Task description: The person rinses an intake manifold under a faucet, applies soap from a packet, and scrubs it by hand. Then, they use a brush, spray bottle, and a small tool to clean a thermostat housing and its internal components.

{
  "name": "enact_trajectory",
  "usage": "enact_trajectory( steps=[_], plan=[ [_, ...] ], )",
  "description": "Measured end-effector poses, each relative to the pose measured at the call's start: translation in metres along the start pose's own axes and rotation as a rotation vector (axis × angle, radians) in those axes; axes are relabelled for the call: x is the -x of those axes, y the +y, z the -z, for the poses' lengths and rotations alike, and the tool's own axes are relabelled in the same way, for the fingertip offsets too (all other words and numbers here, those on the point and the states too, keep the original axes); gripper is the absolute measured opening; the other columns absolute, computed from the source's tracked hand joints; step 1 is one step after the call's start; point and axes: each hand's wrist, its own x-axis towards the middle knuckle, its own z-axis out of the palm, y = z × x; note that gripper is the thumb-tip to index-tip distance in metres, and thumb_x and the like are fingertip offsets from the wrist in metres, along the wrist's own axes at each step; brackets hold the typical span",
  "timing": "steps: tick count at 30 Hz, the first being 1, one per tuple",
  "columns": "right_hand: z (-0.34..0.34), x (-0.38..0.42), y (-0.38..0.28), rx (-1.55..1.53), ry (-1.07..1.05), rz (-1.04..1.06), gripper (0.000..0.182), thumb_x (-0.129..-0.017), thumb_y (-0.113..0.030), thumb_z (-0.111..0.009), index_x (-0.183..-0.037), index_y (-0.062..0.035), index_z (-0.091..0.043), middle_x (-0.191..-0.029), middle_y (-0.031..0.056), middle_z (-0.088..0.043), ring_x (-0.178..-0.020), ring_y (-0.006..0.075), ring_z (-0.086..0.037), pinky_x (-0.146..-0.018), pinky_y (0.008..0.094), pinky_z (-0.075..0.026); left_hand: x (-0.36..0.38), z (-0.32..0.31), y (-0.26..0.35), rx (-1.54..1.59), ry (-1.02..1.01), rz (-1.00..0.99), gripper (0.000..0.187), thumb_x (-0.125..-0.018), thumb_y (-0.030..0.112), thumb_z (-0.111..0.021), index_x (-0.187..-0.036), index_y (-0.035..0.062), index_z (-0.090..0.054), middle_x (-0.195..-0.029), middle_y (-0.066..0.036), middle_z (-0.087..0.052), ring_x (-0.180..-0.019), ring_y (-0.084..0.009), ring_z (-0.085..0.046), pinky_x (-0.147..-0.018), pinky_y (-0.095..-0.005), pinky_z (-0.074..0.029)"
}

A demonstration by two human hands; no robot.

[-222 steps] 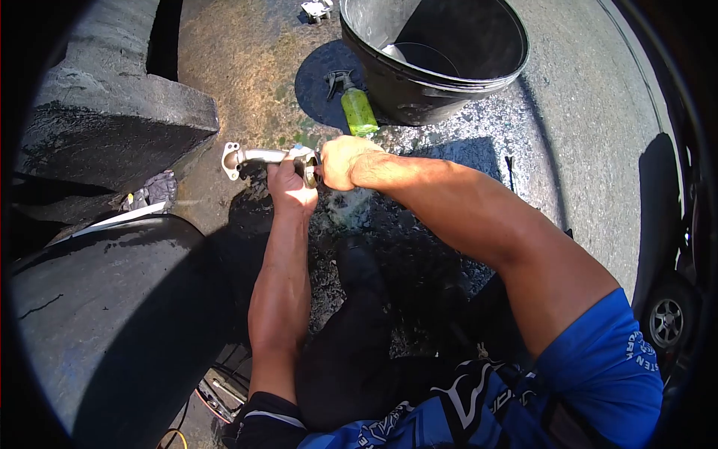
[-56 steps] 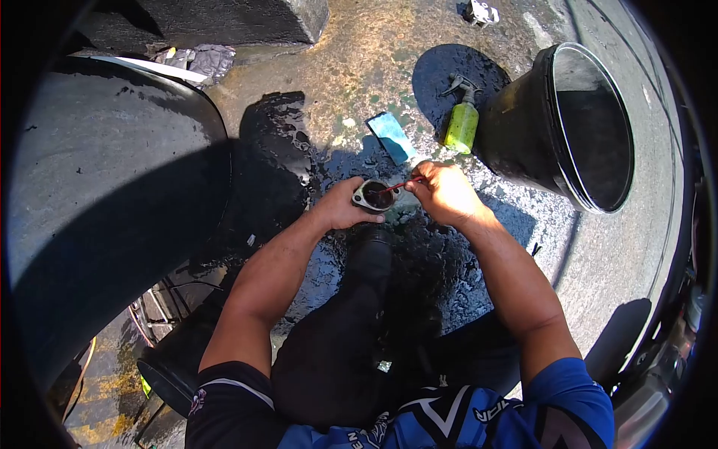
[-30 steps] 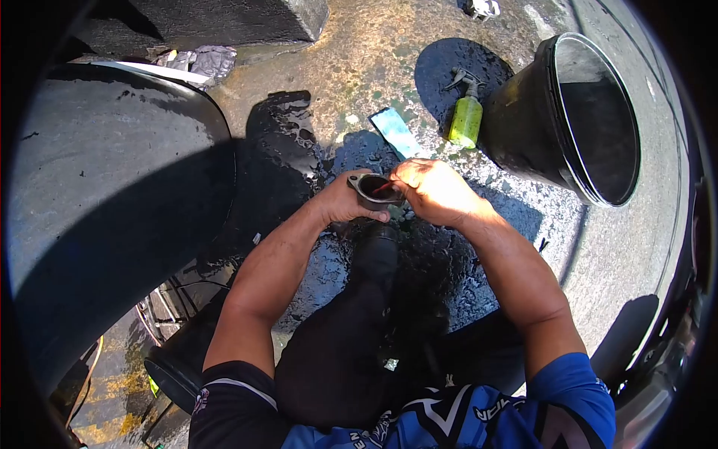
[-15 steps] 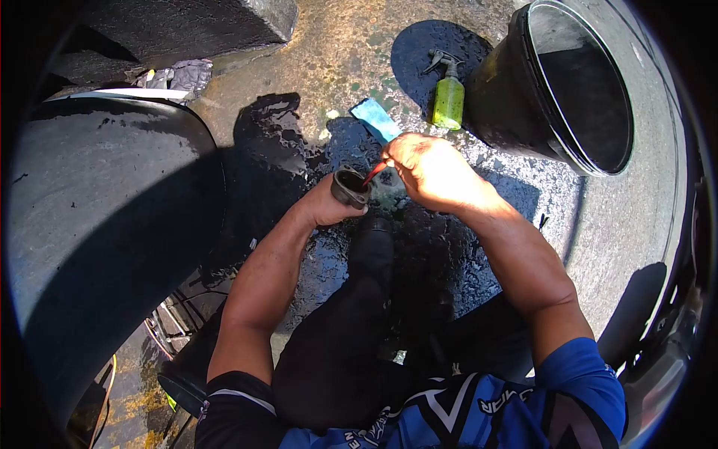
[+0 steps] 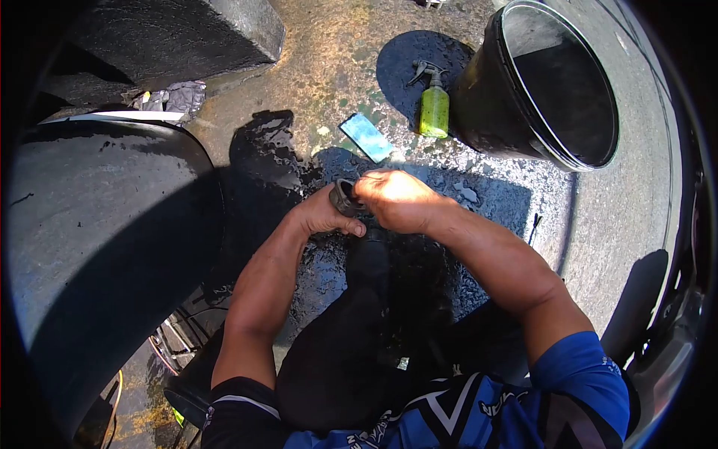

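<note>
Metal pipe fitting (image 5: pixel 342 197) sits gripped in the left hand (image 5: pixel 323 215). Right hand (image 5: pixel 396 200) curls closed against its open end, fingers pressed together. Green spray bottle (image 5: pixel 433 111) lies beyond, beside a black tub (image 5: pixel 499 105).

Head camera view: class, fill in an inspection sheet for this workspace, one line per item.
Surface: wet, stained ground, dark and puddled under the hands.
Job's things: small round metal part, gripped by the left hand; right hand closed against its opening, its tool hidden.
Clutter: green spray bottle lying by the black bucket; flat blue piece on the ground; grey rag.
Hands: both bare, meeting at the part.
Cables: wires low at left, beside the large dark curved body.
Surroundings: concrete block above left; vehicle wheel at right edge, blurred.
</note>
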Motion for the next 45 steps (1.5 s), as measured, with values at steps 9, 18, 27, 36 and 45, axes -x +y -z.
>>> enact_trajectory(
  steps=[9,18,27,36,45],
  plan=[
    [-0.015,0.006,0.016,-0.157,-0.003,-0.259,0.011,-0.094,-0.011,-0.062,-0.099,-0.0015,-0.064,-0.081,0.0172,-0.066,-0.076,0.0350,-0.067,-0.069,0.0405,-0.052,0.005,0.000,-0.009,0.090,0.100,0.121,0.056,-0.071,0.008,-0.087,-0.118,0.0005,-0.056,-0.096,-0.007,-0.063,-0.061,-0.0129,-0.059,-0.054,-0.0285,-0.050],
    [0.014,0.010,0.010,-0.156,0.130,-0.028,0.009,-0.092,-0.011,-0.061,-0.096,-0.0040,-0.064,-0.087,0.0167,-0.065,-0.087,0.0395,-0.065,-0.075,0.0448,-0.053,0.013,-0.002,-0.008,-0.030,0.068,0.281,0.061,-0.070,0.002,-0.077,-0.126,0.0035,-0.053,-0.076,-0.002,-0.060,-0.055,-0.0112,-0.055,-0.050,-0.0288,-0.045],
    [0.004,0.001,0.002,-0.210,0.150,0.027,0.009,-0.092,-0.012,-0.064,-0.095,-0.0040,-0.060,-0.083,0.0150,-0.064,-0.082,0.0375,-0.066,-0.070,0.0424,-0.053,0.016,0.017,-0.017,0.087,-0.058,0.277,0.043,-0.070,0.004,-0.074,-0.110,0.0036,-0.060,-0.075,-0.005,-0.061,-0.054,-0.0135,-0.057,-0.052,-0.0294,-0.046],
    [-0.027,0.003,0.011,-0.281,0.143,-0.109,0.010,-0.090,-0.013,-0.062,-0.095,-0.0039,-0.062,-0.088,0.0172,-0.064,-0.084,0.0407,-0.064,-0.075,0.0478,-0.052,0.000,-0.022,-0.040,-0.487,0.531,-0.219,0.072,-0.078,0.011,-0.077,-0.138,-0.0003,-0.039,-0.115,-0.010,-0.065,-0.105,-0.0213,-0.066,-0.094,-0.0322,-0.050],
    [0.023,-0.014,0.012,-0.196,0.289,0.052,0.010,-0.092,-0.014,-0.062,-0.092,-0.0045,-0.063,-0.085,0.0152,-0.064,-0.081,0.0354,-0.067,-0.073,0.0426,-0.054,0.000,-0.017,-0.011,-0.306,0.438,-0.127,0.057,-0.070,0.004,-0.074,-0.122,-0.0013,-0.053,-0.107,-0.009,-0.067,-0.101,-0.0151,-0.065,-0.091,-0.0296,-0.050]
  ],
)
